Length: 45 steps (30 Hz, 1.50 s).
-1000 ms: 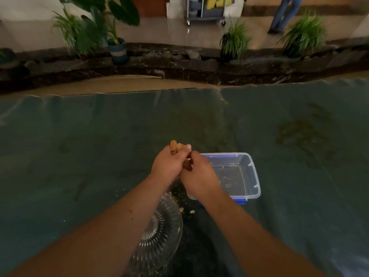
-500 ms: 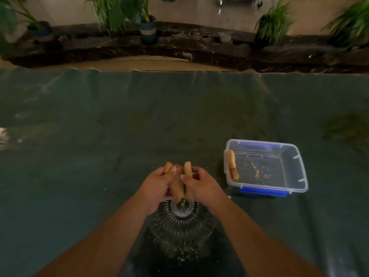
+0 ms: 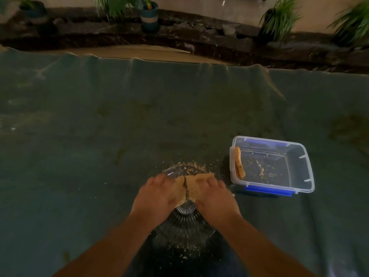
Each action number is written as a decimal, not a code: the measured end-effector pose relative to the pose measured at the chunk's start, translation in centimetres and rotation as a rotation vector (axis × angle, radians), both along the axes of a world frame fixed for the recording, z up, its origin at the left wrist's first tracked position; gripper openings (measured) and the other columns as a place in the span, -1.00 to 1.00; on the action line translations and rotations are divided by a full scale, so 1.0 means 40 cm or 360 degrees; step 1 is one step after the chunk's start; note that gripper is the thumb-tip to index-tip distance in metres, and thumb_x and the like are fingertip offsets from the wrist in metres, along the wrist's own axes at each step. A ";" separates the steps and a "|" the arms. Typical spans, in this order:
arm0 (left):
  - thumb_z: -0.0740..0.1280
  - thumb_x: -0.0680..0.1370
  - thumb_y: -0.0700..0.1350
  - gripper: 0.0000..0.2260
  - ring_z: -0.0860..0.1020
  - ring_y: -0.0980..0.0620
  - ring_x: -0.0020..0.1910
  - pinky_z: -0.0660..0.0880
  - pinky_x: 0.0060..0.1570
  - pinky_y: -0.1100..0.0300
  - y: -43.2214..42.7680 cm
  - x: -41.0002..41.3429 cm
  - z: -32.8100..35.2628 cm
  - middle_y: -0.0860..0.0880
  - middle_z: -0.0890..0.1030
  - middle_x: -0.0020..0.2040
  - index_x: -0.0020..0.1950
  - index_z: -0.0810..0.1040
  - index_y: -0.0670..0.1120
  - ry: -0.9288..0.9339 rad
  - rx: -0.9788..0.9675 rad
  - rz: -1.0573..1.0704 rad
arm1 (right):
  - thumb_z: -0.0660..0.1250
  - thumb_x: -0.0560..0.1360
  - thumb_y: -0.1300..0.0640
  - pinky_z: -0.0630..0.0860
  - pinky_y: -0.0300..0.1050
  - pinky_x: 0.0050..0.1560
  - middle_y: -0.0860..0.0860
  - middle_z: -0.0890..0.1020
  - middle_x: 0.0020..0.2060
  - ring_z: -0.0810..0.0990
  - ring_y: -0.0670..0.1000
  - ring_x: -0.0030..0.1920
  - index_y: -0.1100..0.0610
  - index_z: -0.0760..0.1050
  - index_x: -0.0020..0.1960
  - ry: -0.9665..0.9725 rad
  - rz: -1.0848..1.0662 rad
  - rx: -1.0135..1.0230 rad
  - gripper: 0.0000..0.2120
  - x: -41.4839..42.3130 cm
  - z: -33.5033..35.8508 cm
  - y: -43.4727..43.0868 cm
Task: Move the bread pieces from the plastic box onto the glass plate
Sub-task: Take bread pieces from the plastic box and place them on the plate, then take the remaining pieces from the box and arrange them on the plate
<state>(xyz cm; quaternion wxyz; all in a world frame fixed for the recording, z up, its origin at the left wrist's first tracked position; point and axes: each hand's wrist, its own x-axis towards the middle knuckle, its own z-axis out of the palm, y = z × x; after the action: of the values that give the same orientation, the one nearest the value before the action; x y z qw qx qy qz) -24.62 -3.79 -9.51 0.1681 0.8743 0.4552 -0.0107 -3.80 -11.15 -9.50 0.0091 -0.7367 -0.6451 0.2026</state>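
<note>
**Laying bread on the plate; one piece left in the box**

Both hands low over the round, ribbed clear glass plate (image 3: 185,216), near edge of the dark green cloth-covered table (image 3: 99,126). Left hand (image 3: 157,193) palm-down on a flat tan bread slice (image 3: 179,188); right hand (image 3: 214,194) palm-down on a second tan slice (image 3: 199,183) just beside it. Slices side by side, a dark seam between them, lying across the far half of the plate. Fingers spread and resting on top of the bread, not curled around it: pressing or settling rather than pinching, as far as can be told. Thumbs hidden under the palms, so full release not confirmed.

Step in hand, by judgement: setting down, near its end. Bread appears to touch the glass; contact under the hands not visible.

Crumbs (image 3: 189,164) scattered on the cloth past the plate's far rim, more on the near part of the plate.

Clear rectangular plastic box with blue latches (image 3: 307,176) to the right, near the plate but apart from it. One more tan bread piece (image 3: 238,164) standing on edge against the box's left inner wall; loose crumbs on the box floor. No other whole pieces seen inside.

Next move, by judgement: lift both hands straight off without dragging the slices, then reach right into the box for the leaning piece. Narrow, upright, tight to the wall — likely a fingertip pinch from above. Dry, crumbly bread: light grip, or more breaks off. Room remains on the plate's near half.
</note>
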 end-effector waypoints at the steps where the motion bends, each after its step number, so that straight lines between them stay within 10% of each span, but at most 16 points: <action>1: 0.39 0.53 0.16 -0.50 0.45 -0.12 0.23 0.54 0.13 -0.07 -0.010 0.012 -0.010 -0.09 0.49 0.32 0.40 0.42 0.00 0.0065 0.0002 -0.0121 | 0.31 0.55 -0.03 0.46 0.16 0.28 0.13 0.42 0.39 0.40 0.19 0.33 -0.03 0.26 0.43 -0.0020 0.0092 -0.0052 -0.51 -0.010 -0.012 0.001; 6: 0.38 0.54 -0.08 -0.54 0.45 -0.14 0.25 0.47 0.25 -0.09 0.011 0.034 -0.037 -0.11 0.53 0.31 0.42 0.36 0.03 0.0367 0.0111 -0.0436 | 0.29 0.54 0.20 0.40 0.21 0.34 0.18 0.41 0.37 0.35 0.22 0.38 0.02 0.31 0.43 -0.0188 0.0272 -0.0131 -0.51 -0.010 -0.046 0.009; 10: 0.27 0.55 0.00 -0.65 0.49 -0.15 0.19 0.48 0.16 -0.10 0.060 0.049 -0.011 -0.10 0.57 0.23 0.34 0.47 0.02 0.0450 0.0100 -0.0558 | 0.25 0.57 0.00 0.49 0.06 0.19 0.05 0.51 0.24 0.47 0.09 0.22 -0.03 0.38 0.34 0.0020 0.0184 0.0168 -0.65 0.025 -0.006 0.017; 15: 0.27 0.58 0.15 -0.78 0.58 -0.05 -0.16 0.51 -0.22 0.06 0.102 0.159 0.062 0.02 0.59 -0.14 -0.04 0.56 0.03 -0.0007 -0.0191 -0.0100 | 0.25 0.52 -0.18 0.47 -0.14 -0.07 -0.15 0.53 -0.03 0.53 -0.11 -0.05 -0.16 0.39 0.16 0.0338 -0.0694 0.0761 -0.75 0.189 0.094 0.069; 20: 0.29 0.58 0.27 -0.74 0.58 0.12 -0.15 0.48 -0.23 0.13 0.113 0.326 0.115 0.14 0.64 -0.14 -0.03 0.59 0.12 -0.0347 -0.0499 0.0376 | 0.43 0.41 -0.36 0.50 0.09 0.03 -0.03 0.44 0.13 0.49 0.06 0.07 -0.11 0.24 0.43 0.0837 -0.1194 -0.0152 -0.27 0.349 0.096 0.140; 24: 0.32 0.62 0.14 -0.84 0.57 0.10 -0.12 0.59 -0.13 0.05 0.113 0.422 0.151 0.10 0.61 -0.07 0.06 0.59 0.10 -0.0350 -0.0324 0.0226 | 0.42 0.54 -0.13 0.52 -0.07 -0.03 0.02 0.61 0.08 0.60 0.00 -0.02 -0.05 0.46 0.26 0.0860 -0.0898 -0.0351 -0.65 0.397 0.063 0.146; 28: 0.31 0.62 0.08 -0.73 0.49 -0.01 0.11 0.57 0.07 -0.04 0.121 0.519 0.169 -0.02 0.55 0.15 0.27 0.56 0.01 -0.0174 0.0101 -0.0174 | 0.30 0.59 0.08 0.46 -0.13 -0.15 0.10 0.64 0.08 0.57 0.07 -0.05 0.05 0.53 0.13 0.0758 -0.0904 -0.0196 -0.86 0.448 0.056 0.129; 31: 0.27 0.60 0.20 -0.55 0.40 -0.10 0.25 0.45 0.24 -0.12 0.121 0.608 0.161 -0.09 0.50 0.30 0.38 0.52 -0.04 0.0225 0.0372 -0.0496 | 0.32 0.61 -0.01 0.47 0.10 0.22 0.05 0.58 0.05 0.55 0.10 0.10 0.11 0.52 0.22 0.0449 -0.0699 -0.0345 -0.74 0.479 0.055 0.107; 34: 0.19 0.61 0.29 -0.40 0.14 -0.21 0.55 0.03 0.51 -0.35 0.119 0.691 0.132 -0.16 0.32 0.57 0.50 0.44 -0.06 0.0689 0.0424 -0.0679 | 0.32 0.62 -0.04 0.46 0.15 0.30 0.13 0.62 0.18 0.57 0.14 0.18 0.12 0.51 0.22 0.0458 -0.0789 -0.0360 -0.73 0.503 0.044 0.087; 39: 0.25 0.63 0.23 -0.38 -0.16 -0.35 0.61 -0.26 0.45 -0.49 0.128 0.762 0.090 -0.23 0.06 0.67 0.61 0.26 -0.02 0.1253 0.0554 -0.0760 | 0.35 0.59 -0.12 0.38 0.27 0.32 0.17 0.58 0.24 0.52 0.24 0.26 0.12 0.46 0.35 0.0307 -0.0473 -0.0451 -0.56 0.498 0.082 0.087; 45: 0.41 0.58 0.06 -0.39 -0.17 -0.35 0.61 -0.22 0.46 -0.50 0.105 0.778 0.090 -0.24 0.08 0.66 0.59 0.30 -0.03 0.1265 0.0523 -0.0638 | 0.36 0.57 0.03 0.51 0.16 0.13 0.07 0.60 -0.10 0.61 0.22 0.10 0.08 0.55 0.07 0.0545 -0.0666 -0.0210 -0.86 0.486 0.081 0.070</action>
<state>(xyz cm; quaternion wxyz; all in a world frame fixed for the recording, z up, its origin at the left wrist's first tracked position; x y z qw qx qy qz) 6.51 0.40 -5.90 -0.1650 0.8881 0.3020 -0.3046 15.63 -8.35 -6.25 0.1117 -0.8079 -0.4533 0.3595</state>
